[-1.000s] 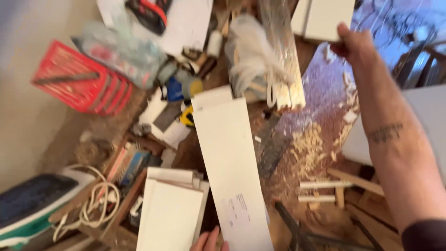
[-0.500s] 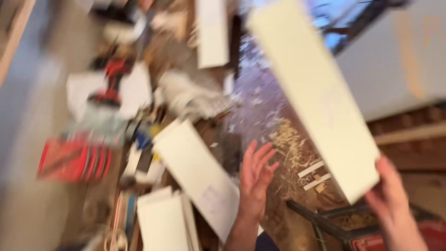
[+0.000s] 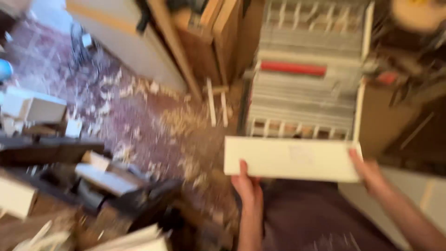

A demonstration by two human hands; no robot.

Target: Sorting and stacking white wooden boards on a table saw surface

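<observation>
A long white board [image 3: 291, 158] lies level in front of me, held at both ends. My left hand [image 3: 247, 184] grips its near left edge, thumb on top. My right hand [image 3: 369, 173] holds the right end. Just beyond the board stands a white slatted rack [image 3: 306, 69] with a red bar across it. The view is blurred.
Wood shavings [image 3: 186, 121] are scattered over the reddish floor. Pale boards [image 3: 139, 46] and wooden planks [image 3: 218, 32] lean at the back. Dark tools and white offcuts [image 3: 102, 179] clutter the lower left. A white box [image 3: 35, 107] sits at the far left.
The view has swung from the cluttered bench to the floor and rack. The board, raised in my right hand before, is now level and held by both hands.
</observation>
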